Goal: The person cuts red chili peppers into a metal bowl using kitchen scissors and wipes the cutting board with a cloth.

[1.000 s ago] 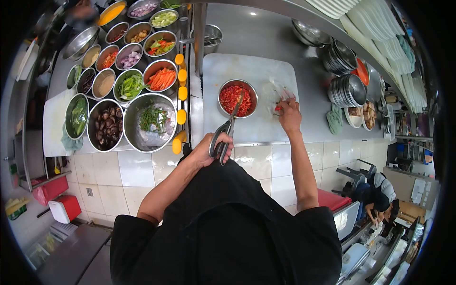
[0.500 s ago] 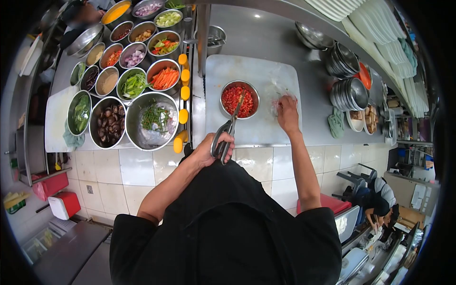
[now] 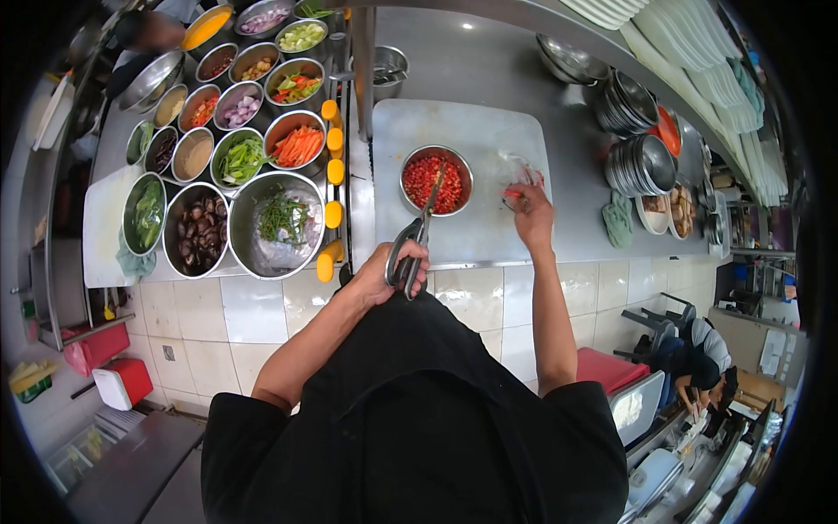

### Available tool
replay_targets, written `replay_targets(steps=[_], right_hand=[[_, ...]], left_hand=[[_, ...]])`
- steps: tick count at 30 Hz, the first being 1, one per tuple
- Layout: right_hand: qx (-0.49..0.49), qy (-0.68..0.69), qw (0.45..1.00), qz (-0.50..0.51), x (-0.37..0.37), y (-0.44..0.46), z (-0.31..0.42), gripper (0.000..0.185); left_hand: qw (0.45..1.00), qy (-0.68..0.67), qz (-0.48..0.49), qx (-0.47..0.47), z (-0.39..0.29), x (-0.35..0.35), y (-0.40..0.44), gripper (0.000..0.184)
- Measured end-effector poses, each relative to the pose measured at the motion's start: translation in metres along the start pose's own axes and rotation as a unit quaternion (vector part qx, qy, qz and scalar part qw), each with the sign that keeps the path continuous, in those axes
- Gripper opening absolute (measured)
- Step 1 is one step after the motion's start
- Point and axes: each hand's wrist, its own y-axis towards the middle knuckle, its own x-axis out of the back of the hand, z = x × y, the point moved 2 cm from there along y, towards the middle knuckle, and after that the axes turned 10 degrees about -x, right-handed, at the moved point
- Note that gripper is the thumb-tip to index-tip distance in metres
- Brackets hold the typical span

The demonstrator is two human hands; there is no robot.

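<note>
My left hand is closed round the handles of dark scissors. Their blades reach into a round metal bowl of chopped red chilies, which stands on a white cutting board. Over the board's right part, my right hand has its fingers bent together at a clear plastic bag with some red pieces in or under it. What the fingertips pinch, if anything, is too small to tell.
Metal bowls of cut vegetables, mushrooms and carrots crowd the left counter beside yellow-capped bottles. Stacked bowls and a green cloth lie right. One person is at upper left, others at lower right.
My right hand has shifted slightly over the plastic bag, and its fingers have moved. My left hand keeps the scissors in the bowl. The person at upper left has come further into view.
</note>
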Motion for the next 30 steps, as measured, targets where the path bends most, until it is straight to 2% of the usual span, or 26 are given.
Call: replay_targets(steps=[3, 6, 11, 14, 18, 20, 23, 27, 30], right_hand=[[0.036, -0.066, 0.997, 0.023, -0.009, -0.007, -0.008, 0.022], [-0.009, -0.036, 0.999, -0.001, -0.008, -0.007, -0.009, 0.025], [-0.067, -0.044, 0.996, -0.042, -0.001, -0.003, -0.006, 0.021], [-0.100, -0.054, 0.992, -0.054, -0.002, -0.002, -0.015, 0.019], [-0.138, -0.098, 0.984, -0.048, -0.001, -0.002, -0.021, 0.019], [-0.129, -0.098, 0.986, -0.038, -0.001, -0.002, -0.030, 0.018], [-0.120, -0.112, 0.986, -0.022, -0.002, -0.001, -0.037, 0.017], [-0.101, -0.207, 0.973, -0.025, -0.004, 0.002, -0.043, 0.015], [-0.117, -0.208, 0.971, -0.016, -0.003, 0.002, -0.039, 0.012]], left_hand=[[1.000, 0.002, 0.006, 0.004, 0.000, 0.001, 0.002, 0.026], [1.000, -0.001, 0.000, -0.002, 0.002, 0.002, 0.003, 0.029], [1.000, 0.000, -0.004, -0.005, 0.002, 0.004, 0.004, 0.034], [1.000, -0.002, -0.001, -0.002, 0.001, 0.003, 0.002, 0.025], [1.000, -0.001, 0.003, -0.004, 0.002, 0.005, 0.003, 0.035], [1.000, 0.007, 0.003, -0.001, 0.001, 0.006, 0.003, 0.035], [1.000, -0.001, 0.000, -0.009, 0.001, 0.003, 0.002, 0.026], [1.000, 0.004, 0.008, 0.004, 0.000, 0.003, 0.002, 0.026], [1.000, -0.001, 0.000, 0.000, -0.001, 0.002, 0.001, 0.026]])
